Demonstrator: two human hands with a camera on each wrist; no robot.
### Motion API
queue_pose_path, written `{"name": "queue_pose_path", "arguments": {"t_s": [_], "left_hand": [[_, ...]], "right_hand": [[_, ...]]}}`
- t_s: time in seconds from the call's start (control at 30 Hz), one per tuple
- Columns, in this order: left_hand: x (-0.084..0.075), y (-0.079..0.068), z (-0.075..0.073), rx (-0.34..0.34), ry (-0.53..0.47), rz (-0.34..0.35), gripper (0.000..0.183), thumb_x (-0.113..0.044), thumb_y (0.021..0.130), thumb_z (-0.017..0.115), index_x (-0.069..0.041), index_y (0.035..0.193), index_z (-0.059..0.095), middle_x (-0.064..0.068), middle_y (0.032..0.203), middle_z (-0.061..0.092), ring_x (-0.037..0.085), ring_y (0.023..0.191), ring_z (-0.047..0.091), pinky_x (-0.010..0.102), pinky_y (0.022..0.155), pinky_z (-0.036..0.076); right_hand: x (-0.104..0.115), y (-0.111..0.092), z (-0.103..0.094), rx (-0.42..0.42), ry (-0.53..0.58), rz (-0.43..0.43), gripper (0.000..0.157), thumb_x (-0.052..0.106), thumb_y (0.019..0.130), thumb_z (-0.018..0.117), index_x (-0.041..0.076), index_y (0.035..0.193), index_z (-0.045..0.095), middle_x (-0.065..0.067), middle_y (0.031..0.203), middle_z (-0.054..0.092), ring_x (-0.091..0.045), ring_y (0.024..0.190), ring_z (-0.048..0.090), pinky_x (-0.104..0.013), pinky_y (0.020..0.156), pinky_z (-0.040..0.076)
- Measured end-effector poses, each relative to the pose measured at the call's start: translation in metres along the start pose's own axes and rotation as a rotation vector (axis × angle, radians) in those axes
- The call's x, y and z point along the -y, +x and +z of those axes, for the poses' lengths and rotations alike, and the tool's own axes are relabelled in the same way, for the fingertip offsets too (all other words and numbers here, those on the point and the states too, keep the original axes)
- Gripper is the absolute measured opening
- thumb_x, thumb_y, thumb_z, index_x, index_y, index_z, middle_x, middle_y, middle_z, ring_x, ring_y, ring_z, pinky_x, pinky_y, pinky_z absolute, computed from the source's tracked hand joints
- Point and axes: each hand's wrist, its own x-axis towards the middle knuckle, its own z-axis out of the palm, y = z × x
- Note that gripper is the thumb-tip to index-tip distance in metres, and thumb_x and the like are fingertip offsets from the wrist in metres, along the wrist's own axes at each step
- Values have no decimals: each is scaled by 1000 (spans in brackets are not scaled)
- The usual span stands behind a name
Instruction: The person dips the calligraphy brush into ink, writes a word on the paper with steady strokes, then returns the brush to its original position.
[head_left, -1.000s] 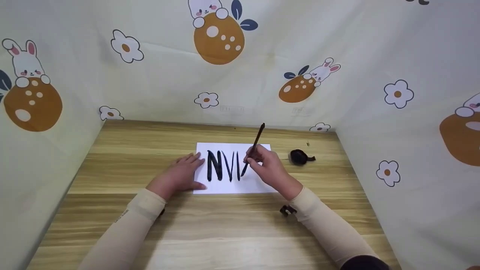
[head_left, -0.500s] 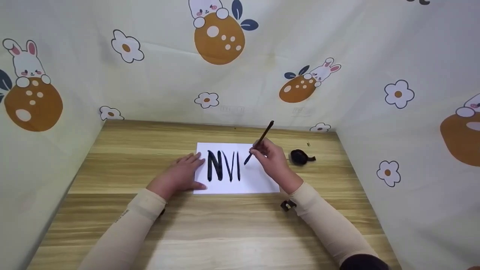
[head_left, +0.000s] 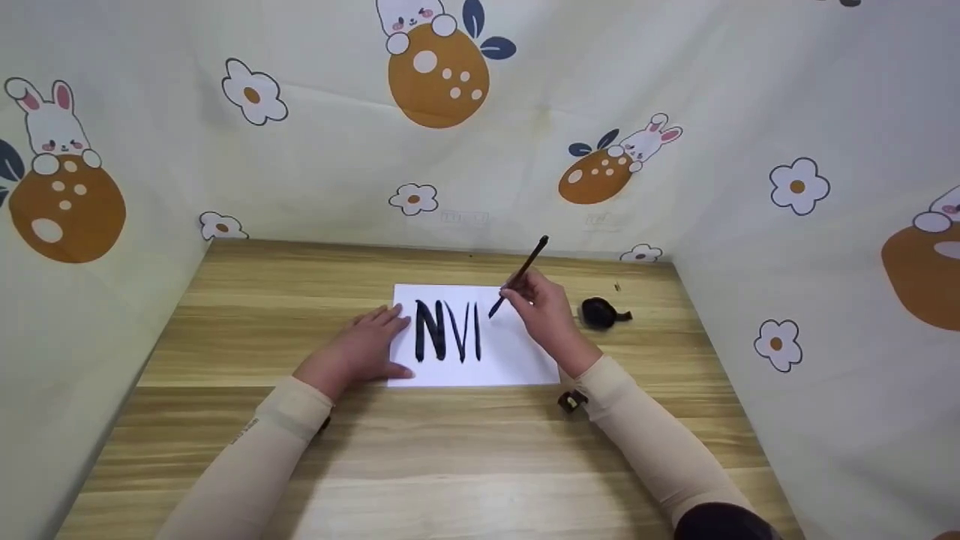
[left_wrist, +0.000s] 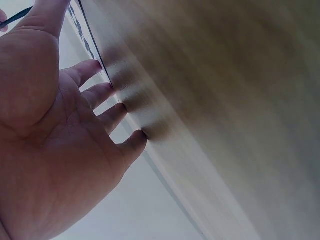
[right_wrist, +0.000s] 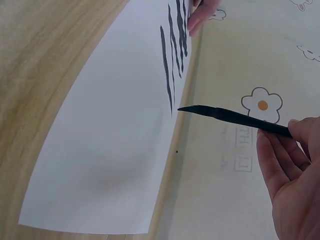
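A white sheet of paper (head_left: pixel 517 360) lies on the wooden table, bearing thick black strokes (head_left: pixel 430 331) that read like "NVI". My left hand (head_left: pixel 364 349) rests at the paper's left edge with fingers spread; in the left wrist view the fingertips (left_wrist: pixel 135 142) touch down along that edge. Between thumb and fingers, my right hand (head_left: pixel 547 311) pinches a dark brush (head_left: pixel 527 262), tilted with its handle up and to the right. In the right wrist view the pointed brush tip (right_wrist: pixel 192 108) appears just off the paper, beside the last stroke; whether it touches cannot be told.
Right of the paper stands a small black dish (head_left: pixel 598 313) with a short handle, close to my right hand. A tiny speck (head_left: pixel 617 286) lies behind it. Patterned cloth (head_left: pixel 330 150) walls the table (head_left: pixel 450 457) at the back and both sides.
The brush and right hand have moved away from me and slightly right, from low beside the last stroke to near its upper part. No new stroke shows. The left hand stays put.
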Motion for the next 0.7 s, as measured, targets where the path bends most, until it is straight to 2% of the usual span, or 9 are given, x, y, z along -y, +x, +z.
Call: {"name": "queue_pose_path", "arguments": {"t_s": [0.27, 0.53, 0.7], "left_hand": [[1, -1, -1, 1, -5, -4, 106, -63, 94, 82, -1, 170, 40, 23, 180, 27, 49, 165, 22, 76, 126, 24], [-1, -1, -2, 6, 5, -9, 106, -63, 94, 82, -2, 170, 40, 22, 180, 27, 49, 165, 23, 75, 126, 25], [-3, -2, -4, 7, 10, -10, 105, -62, 94, 82, -2, 170, 40, 22, 180, 27, 49, 165, 24, 76, 126, 26]], "right_hand": [[-5, 6, 3, -13, -17, 1, 8, 7, 104, 77, 2, 109, 73, -6, 101, 80, -36, 97, 79, -34, 86, 63], [-8, 9, 10, -24, -38, -9, 7, 4, 104, 76, 2, 109, 72, -10, 103, 79, -24, 98, 78, -34, 90, 64], [-10, 9, 12, -13, -79, -25, 8, 3, 104, 76, -1, 110, 72, -13, 105, 79, -27, 100, 80, -37, 90, 65]]}}
